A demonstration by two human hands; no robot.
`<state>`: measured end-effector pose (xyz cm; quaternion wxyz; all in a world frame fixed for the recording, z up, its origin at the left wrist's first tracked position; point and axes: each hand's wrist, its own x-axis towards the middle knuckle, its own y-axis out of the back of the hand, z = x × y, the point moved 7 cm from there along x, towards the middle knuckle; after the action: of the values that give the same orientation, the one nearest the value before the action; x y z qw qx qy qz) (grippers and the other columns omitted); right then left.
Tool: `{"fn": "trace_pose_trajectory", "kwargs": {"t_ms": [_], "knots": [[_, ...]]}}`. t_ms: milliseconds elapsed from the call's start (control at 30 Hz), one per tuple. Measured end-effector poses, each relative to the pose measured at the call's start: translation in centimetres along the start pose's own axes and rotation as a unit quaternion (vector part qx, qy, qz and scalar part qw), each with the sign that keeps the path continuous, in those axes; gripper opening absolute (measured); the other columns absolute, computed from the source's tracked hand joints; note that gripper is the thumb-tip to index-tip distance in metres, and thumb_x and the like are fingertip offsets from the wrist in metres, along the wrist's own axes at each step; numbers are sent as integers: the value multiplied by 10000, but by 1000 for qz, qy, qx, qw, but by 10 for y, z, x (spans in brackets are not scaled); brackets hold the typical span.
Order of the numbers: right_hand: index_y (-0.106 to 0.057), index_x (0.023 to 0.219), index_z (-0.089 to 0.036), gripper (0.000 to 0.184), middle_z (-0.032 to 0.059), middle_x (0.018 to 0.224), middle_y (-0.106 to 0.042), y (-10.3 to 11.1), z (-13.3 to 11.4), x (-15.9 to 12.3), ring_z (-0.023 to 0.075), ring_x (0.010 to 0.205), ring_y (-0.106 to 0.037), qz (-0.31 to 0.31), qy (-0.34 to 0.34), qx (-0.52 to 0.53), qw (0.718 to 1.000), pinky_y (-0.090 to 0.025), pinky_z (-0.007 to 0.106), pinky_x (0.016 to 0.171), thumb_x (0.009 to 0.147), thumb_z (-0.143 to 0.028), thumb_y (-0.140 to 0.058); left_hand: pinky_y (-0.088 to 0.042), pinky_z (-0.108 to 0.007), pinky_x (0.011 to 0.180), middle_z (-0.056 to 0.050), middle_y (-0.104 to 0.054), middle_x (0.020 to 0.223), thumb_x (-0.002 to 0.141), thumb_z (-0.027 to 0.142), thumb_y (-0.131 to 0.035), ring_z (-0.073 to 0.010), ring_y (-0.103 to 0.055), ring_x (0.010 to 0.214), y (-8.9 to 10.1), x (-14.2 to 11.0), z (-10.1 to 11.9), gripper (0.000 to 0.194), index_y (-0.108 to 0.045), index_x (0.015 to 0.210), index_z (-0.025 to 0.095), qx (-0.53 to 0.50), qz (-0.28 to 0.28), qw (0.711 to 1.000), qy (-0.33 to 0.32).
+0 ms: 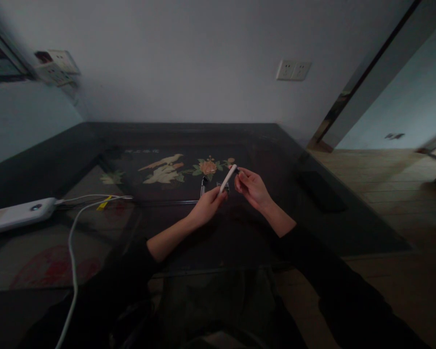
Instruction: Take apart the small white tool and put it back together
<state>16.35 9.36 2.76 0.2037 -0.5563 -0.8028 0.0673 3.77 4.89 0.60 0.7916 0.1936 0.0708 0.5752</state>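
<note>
My left hand (206, 207) is closed round the lower end of a slim white pen-like stick (228, 178), held tilted up to the right above the dark table (269, 145). My right hand (252, 186) pinches a small dark part at the stick's upper tip. Both hands hover over the table's painted bird and flower panel (174, 169). Just behind my left hand, a small dark and silver piece (203, 184) lies on the table.
A white power bank (18, 214) lies at the left with a white cable (72, 242) running off the near edge. A dark flat object (321, 191) rests at the table's right. Wall sockets (293, 70) sit on the back wall; wooden floor lies right.
</note>
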Motion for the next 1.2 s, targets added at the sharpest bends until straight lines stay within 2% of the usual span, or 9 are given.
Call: {"fn": "trace_pose_trajectory", "kwargs": {"t_ms": [300, 767, 1200], "knots": [[-739, 1049, -184, 456, -55, 536, -491, 3, 2, 1, 77, 499, -389, 8, 0, -8, 1000, -296, 249, 482, 733, -511, -763, -288, -212, 490, 58, -384, 582, 916, 456, -408, -95, -360, 519, -7, -5, 7, 294, -491, 847, 183, -13, -48, 999, -2], [-703, 950, -194, 440, -68, 515, -507, 2, 0, 1, 77, 469, -368, -1, 8, 1, 1000, -268, 254, 472, 681, -528, -799, -266, -211, 491, 57, -373, 570, 916, 384, -423, -97, -353, 521, 6, 4, -1, 245, -481, 791, 182, 5, 15, 1000, 8], [-704, 983, -177, 446, -59, 520, -519, 1, -1, 1, 79, 467, -360, -1, 11, -7, 1000, -265, 260, 469, 723, -534, -764, -275, -215, 501, 58, -367, 574, 918, 409, -420, -100, -356, 523, 7, 4, -5, 261, -480, 796, 187, 5, 25, 1000, 6]]}}
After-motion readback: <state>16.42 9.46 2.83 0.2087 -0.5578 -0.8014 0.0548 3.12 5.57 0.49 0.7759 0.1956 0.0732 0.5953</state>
